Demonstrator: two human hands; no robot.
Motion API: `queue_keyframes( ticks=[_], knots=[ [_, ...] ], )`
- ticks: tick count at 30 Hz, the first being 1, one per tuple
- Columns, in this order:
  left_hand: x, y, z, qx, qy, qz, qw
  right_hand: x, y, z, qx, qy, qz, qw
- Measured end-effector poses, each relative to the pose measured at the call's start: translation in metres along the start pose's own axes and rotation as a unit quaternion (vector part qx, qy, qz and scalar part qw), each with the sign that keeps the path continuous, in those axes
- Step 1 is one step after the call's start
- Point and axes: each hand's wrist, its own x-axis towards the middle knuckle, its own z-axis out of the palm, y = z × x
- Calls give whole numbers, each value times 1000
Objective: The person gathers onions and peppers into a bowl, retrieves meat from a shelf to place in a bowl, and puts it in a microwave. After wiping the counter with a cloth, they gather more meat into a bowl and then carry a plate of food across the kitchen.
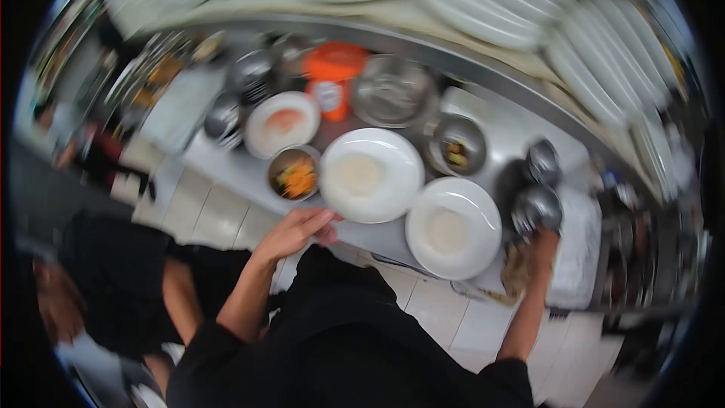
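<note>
My left hand (296,231) is at the counter's front edge, fingers stretched out to the right and holding nothing. Its fingertips lie just below the rim of a wide white plate (408,166) with a pale round flat piece (358,174) in its middle. A second white plate (483,219), with a similar pale round (446,231), stands to the right. My right hand (544,248) is at the near rim of a shiny metal bowl (535,208); its fingers are blurred and partly hidden there. A brownish cloth (516,270) lies beside that hand.
Left of the plates stand a bowl of orange shreds (296,175) and a red-smeared white plate (257,122). Behind are an orange container (332,68), a large metal bowl (393,91) and a bowl with brown pieces (461,140). Stacked plates (491,0) fill the shelf. A person in black (113,279) is at left.
</note>
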Motion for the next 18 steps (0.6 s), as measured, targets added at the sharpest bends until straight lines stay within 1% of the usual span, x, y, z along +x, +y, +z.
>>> queue_keyframes(
  ticks=[1, 2, 3, 4, 5, 6, 7, 8, 9, 10, 11, 12, 13, 14, 15, 16, 17, 18],
  knots=[
    [-4, -2, -8, -8, 28, 8, 1000, 6, 5, -6, 49, -19, -1, 999],
    [-9, -3, -17, -13, 44, 14, 999, 8, -14, -28, 73, -17, 19, 997],
    [-12, -6, -28, -24, 67, 10, 997, 13, -6, -28, 32, -18, 22, 999],
    [-15, -8, -42, -32, 84, 10, 996, 19, -7, -34, 48, -25, 31, 998],
    [-18, -7, -57, -38, 110, 34, 993, 23, -4, -37, 89, 5, 10, 996],
    [-20, -6, -75, -49, 131, 36, 990, 28, 0, -31, 196, 77, 19, 977],
    [-22, -5, -95, -35, 188, 53, 980, 33, 4, -30, 200, 135, 57, 969],
    [-24, -5, -116, -21, 242, 68, 968, 39, -10, -34, 227, 236, 53, 943],
    [-29, -4, -139, -11, 296, 93, 951, 41, -42, -59, 215, 215, 159, 939],
    [-36, -2, -163, 1, 347, 117, 931, 39, -84, -86, 253, 181, 181, 933],
    [-45, -5, -192, -4, 393, 137, 909, 39, -107, -100, 199, 135, 192, 952],
    [-58, -10, -220, -11, 438, 158, 885, 39, -147, -104, 258, 150, 165, 940],
    [-73, -16, -248, -14, 480, 147, 865, 36, -198, -109, 315, 164, 136, 925],
    [-89, -21, -275, -17, 519, 138, 843, 32, -265, -112, 445, 158, 135, 871],
    [-103, -28, -299, -35, 562, 132, 816, 30, -293, -106, 410, 107, 69, 903],
    [-114, -35, -320, -53, 602, 127, 786, 24, -340, -93, 470, 97, 54, 876],
    [-125, -46, -341, -64, 608, 136, 780, 21, -416, -110, 530, 0, 25, 847],
    [-135, -56, -363, -56, 643, 106, 757, 17, -449, -96, 464, -36, -16, 885]
  ],
)
